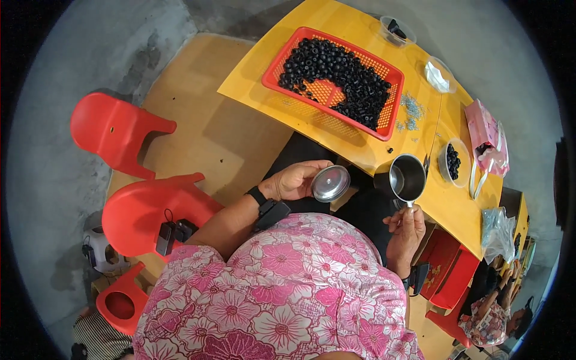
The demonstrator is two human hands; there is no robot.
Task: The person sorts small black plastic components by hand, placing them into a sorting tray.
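My left hand [294, 180] grips a round metal lid [330, 183] by its edge, over my lap and short of the table. My right hand [405, 235] is closed on the handle of a steel mug [397, 180]. The mug is tilted, its mouth facing me, and its inside looks bare. Lid and mug are apart. Beyond them, a red plastic basket [393, 127] holds a heap of small black ring-shaped parts [327, 63]. One small black piece [390, 150] lies on the table close to the mug.
The yellow table [354, 147] also bears small silvery pieces [411, 111], a clear bowl of black parts [453, 162], a pink bag [487, 135] and another clear tub [397, 31]. Red chairs [150, 213] stand at my left. Another person [489, 312] sits at the lower right.
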